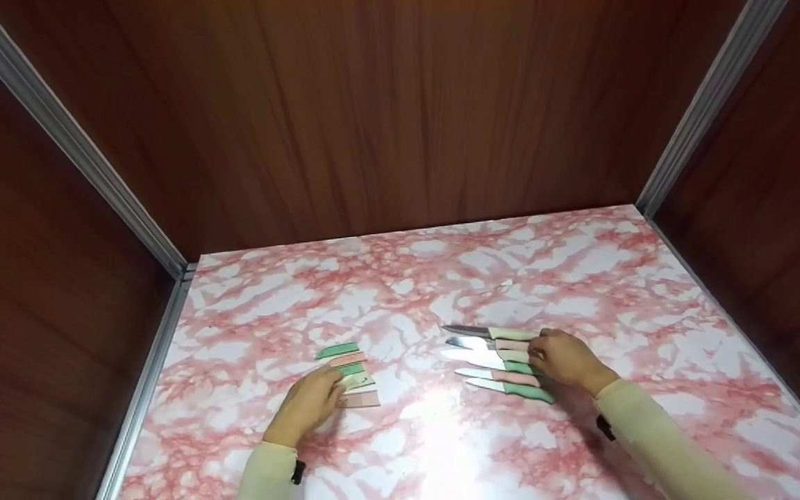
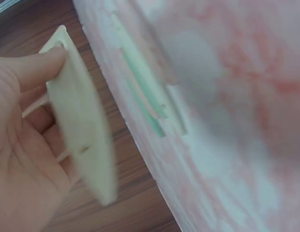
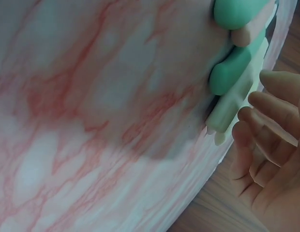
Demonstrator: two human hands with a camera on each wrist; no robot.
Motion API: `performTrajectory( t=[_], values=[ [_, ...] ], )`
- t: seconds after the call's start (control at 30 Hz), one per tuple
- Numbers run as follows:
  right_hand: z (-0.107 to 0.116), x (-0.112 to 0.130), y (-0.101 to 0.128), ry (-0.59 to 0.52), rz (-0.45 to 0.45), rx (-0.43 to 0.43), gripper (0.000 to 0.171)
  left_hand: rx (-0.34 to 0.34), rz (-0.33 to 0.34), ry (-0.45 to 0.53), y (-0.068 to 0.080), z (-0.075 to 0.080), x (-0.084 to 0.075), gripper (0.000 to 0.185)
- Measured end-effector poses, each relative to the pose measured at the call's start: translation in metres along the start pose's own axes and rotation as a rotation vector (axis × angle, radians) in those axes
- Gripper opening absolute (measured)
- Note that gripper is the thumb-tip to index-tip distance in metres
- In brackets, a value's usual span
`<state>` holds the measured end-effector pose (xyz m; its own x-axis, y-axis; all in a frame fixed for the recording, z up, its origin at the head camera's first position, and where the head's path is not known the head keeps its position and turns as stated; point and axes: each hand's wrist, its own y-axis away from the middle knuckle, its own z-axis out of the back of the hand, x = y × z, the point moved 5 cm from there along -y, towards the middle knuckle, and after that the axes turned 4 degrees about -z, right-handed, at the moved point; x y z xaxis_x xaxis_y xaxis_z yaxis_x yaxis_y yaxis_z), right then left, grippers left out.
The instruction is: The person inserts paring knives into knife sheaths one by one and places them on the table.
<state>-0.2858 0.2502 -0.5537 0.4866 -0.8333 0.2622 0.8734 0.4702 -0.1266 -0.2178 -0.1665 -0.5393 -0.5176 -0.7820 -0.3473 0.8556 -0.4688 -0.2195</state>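
My left hand (image 1: pixel 308 403) pinches a cream knife sheath (image 2: pixel 82 121) between thumb and fingers, lifted off the table in the left wrist view. Under and beyond it lie other blade sheaths, among them a green one (image 1: pixel 337 351), an orange-pink one (image 1: pixel 351 359) and a pale pink one (image 1: pixel 361 400). My right hand (image 1: pixel 570 357) is at the handle ends of a row of several knives, its fingers loosely bent with nothing seen between them in the right wrist view. The knives have cream (image 1: pixel 511 334), pink (image 1: pixel 517 378) and green (image 1: pixel 528 392) handles; their blades point left. Whether a fingertip touches a handle, I cannot tell.
The table (image 1: pixel 414 292) has a pink-and-white marbled top. Dark wood panels (image 1: pixel 400 125) with metal corner strips (image 1: pixel 712 104) stand behind it and on both sides. A bright glare lies on the table between the hands.
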Motion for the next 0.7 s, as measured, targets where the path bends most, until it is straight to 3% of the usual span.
performTrajectory(
  t=[0.13,0.3,0.7],
  values=[
    [-0.002,0.002,-0.002,0.004,0.027,-0.001,0.006,0.011,0.067,0.036,-0.006,0.003,0.002,0.004],
    [-0.003,0.002,-0.002,0.006,0.057,-0.016,0.007,0.052,0.126,0.097,-0.011,0.002,0.002,0.02],
    [-0.005,0.008,-0.009,-0.034,0.116,0.087,0.008,0.047,0.101,0.074,-0.022,-0.003,-0.003,0.01]
  ],
)
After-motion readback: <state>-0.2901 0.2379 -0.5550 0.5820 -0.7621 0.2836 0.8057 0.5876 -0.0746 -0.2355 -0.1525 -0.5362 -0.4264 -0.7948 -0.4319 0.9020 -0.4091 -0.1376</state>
